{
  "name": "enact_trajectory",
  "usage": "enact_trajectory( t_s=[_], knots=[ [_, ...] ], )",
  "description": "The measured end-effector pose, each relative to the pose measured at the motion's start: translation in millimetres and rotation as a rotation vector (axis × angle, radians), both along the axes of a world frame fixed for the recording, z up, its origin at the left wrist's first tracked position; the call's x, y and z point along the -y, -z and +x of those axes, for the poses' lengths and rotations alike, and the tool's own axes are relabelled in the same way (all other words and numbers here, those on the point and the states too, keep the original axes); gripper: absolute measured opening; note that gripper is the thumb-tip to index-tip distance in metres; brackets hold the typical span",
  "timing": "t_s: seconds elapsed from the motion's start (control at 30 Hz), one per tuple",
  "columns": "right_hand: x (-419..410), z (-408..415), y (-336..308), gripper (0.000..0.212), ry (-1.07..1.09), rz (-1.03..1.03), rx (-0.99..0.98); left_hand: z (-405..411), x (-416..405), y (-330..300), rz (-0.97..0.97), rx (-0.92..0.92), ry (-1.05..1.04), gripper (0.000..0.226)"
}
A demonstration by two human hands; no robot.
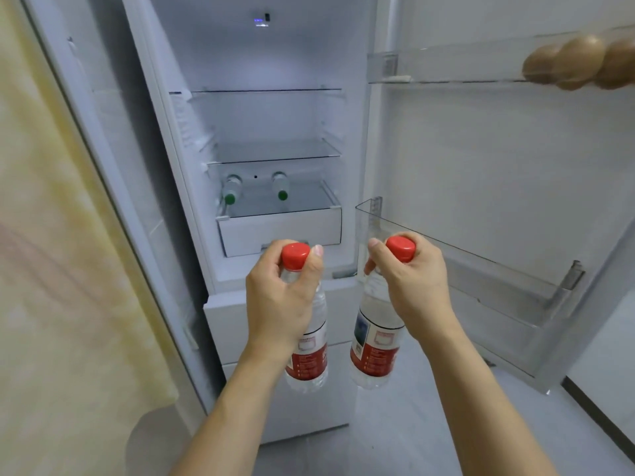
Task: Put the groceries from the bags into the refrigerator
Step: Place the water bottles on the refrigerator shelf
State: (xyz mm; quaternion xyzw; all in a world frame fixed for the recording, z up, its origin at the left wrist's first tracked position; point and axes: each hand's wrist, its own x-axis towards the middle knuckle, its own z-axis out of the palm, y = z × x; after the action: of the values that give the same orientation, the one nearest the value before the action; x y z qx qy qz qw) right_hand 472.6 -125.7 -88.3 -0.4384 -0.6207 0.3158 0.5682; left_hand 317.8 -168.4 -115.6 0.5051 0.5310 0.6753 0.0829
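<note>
Cloth (68, 235) hung at far left beside open refrigerator (268, 63). Two green-capped bottles (256, 188) lay on lowest shelf above white drawer (280, 231). Left hand (281, 293) gripped neck of left red-capped bottle (307, 341), fingers curled round it. Right hand (409, 283) gripped neck of right red-capped bottle (376, 338) likewise, near lower door bin (481, 269). Eggs (580, 61) sat in upper door bin (446, 63).

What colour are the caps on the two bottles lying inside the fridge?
Green caps, seen in the head view.
</note>
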Motion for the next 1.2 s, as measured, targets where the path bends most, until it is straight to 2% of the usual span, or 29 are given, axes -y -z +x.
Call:
enact_trajectory(
  t_s=[0.4,0.8,1.03,1.2],
  knots=[
    [-144,-58,1,0.018,-0.109,-0.015,-0.052,-50,-125,-3,0.036,-0.024,-0.097,0.028],
    [-250,-141,2,0.022,-0.143,0.024,-0.120,-129,-219,1,0.146,0.079,-0.290,0.027],
    [-301,-209,-3,0.024,-0.046,0.112,-0.275,-200,-278,-4,0.207,0.060,-0.291,0.031],
    [-328,-254,-5,0.019,0.043,0.168,-0.425,-237,-317,-7,0.304,0.018,-0.337,0.016]
  ],
)
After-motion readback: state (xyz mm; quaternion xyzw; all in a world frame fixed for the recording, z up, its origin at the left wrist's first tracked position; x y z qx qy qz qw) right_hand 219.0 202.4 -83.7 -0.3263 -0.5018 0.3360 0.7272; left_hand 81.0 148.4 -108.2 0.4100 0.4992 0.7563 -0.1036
